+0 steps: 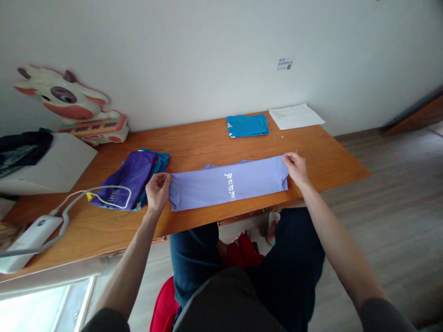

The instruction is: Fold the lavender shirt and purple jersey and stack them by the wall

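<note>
A light purple shirt (226, 184) with white lettering lies folded into a long strip across the front of the wooden table (194, 147). My left hand (157, 190) pinches the strip's left end. My right hand (295, 167) grips its right end. Both ends rest on or just above the tabletop.
A pile of dark purple and blue garments (133, 177) lies to the left. A folded blue shirt (247, 125) and white papers (296, 116) sit at the back. A white device with a cable (31, 237), a grey board (55, 163) and a cow toy (69, 103) occupy the left side.
</note>
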Available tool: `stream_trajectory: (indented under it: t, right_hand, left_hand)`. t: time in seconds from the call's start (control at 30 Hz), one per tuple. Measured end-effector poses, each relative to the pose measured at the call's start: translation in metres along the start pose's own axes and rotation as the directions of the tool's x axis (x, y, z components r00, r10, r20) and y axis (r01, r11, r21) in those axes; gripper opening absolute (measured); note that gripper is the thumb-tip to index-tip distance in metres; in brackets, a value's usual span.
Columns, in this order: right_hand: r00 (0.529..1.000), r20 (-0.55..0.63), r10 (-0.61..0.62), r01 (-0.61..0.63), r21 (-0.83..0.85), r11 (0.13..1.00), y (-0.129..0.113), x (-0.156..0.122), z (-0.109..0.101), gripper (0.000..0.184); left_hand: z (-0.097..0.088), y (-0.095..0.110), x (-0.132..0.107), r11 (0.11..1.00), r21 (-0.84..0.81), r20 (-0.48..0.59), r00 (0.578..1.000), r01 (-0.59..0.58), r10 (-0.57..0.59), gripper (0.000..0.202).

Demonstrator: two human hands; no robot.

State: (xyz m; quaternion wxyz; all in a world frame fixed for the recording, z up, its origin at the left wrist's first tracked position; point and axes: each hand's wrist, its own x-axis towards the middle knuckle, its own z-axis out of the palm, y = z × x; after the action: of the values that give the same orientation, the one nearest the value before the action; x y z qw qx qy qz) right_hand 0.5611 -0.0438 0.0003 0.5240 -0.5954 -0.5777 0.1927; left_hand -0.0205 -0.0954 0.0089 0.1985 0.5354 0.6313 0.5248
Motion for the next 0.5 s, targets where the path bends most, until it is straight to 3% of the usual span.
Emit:
stream_trajectory:
  t: [0.1, 0.23, 0.37, 0.5]
  right_hand:
    - [1.0, 0.011, -0.004, 0.005, -0.1, 0.995, 0.004, 0.013, 0.014, 0.029]
    - [0.999, 0.033, 0.017, -0.009, -0.226, 0.974, 0.007, 0.008, 0.023, 0.025]
    - [0.994, 0.102, 0.049, 0.002, -0.452, 0.892, 0.001, 0.002, 0.028, 0.021]
    - [0.989, 0.145, 0.024, 0.071, -0.617, 0.784, -0.005, 0.001, 0.033, 0.026]
  left_hand:
    - [0.009, -0.016, 0.018, 0.999, 0.046, 0.031, 0.999, 0.006, -0.008, 0.034]
    - [0.012, -0.031, 0.015, 0.993, 0.118, 0.004, 1.0, -0.005, 0.004, 0.035]
    - [0.01, -0.029, 0.008, 0.956, 0.293, -0.037, 0.999, -0.018, 0.03, 0.035]
    - [0.014, -0.02, 0.007, 0.869, 0.47, 0.032, 0.987, -0.156, 0.16, 0.036]
